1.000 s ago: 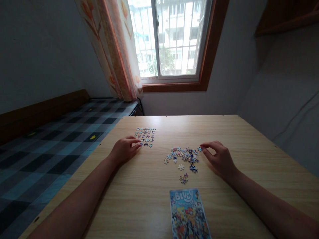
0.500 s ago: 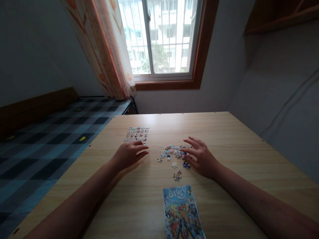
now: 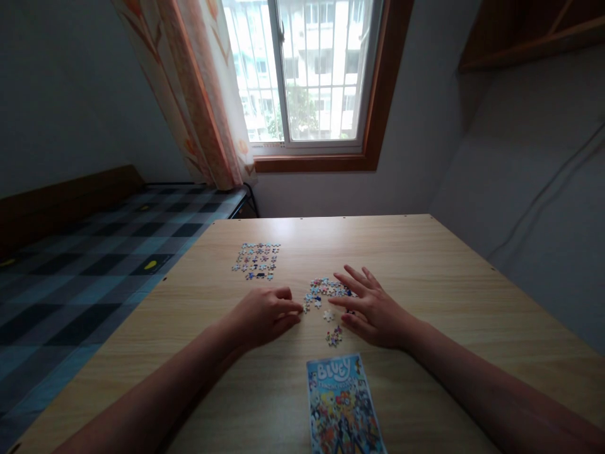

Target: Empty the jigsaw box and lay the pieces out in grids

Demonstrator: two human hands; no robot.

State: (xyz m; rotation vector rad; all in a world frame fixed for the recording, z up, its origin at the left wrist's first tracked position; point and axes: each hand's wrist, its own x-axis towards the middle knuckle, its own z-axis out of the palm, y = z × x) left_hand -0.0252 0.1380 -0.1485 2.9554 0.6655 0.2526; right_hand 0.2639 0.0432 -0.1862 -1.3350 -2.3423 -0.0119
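My left hand (image 3: 267,315) rests low over the table, with curled fingers. Its index fingertip and thumb tip are slightly apart at the left edge of a loose pile of jigsaw puzzle pieces (image 3: 326,287); I see nothing held between them. My right hand (image 3: 373,309) spreads its fingers over the right side of the pile, hiding some dark blue pieces. A pale puzzle piece (image 3: 328,315) lies between the hands, and a small multicoloured cluster of pieces (image 3: 334,337) is nearer me. Farther left, puzzle pieces laid out in rows (image 3: 258,258) lie flat.
A colourful box marked "BLUEY" (image 3: 345,403) lies on the wooden table (image 3: 439,296) in front of me. To the left stands a bed with a checked cover (image 3: 118,252). A window (image 3: 321,69) with a patterned curtain (image 3: 189,88) is behind the table.
My left hand has moved right and nearer me, from beside the rows to the pile's left edge, uncovering the front row. My right hand has shifted slightly left, fingers spread wider.
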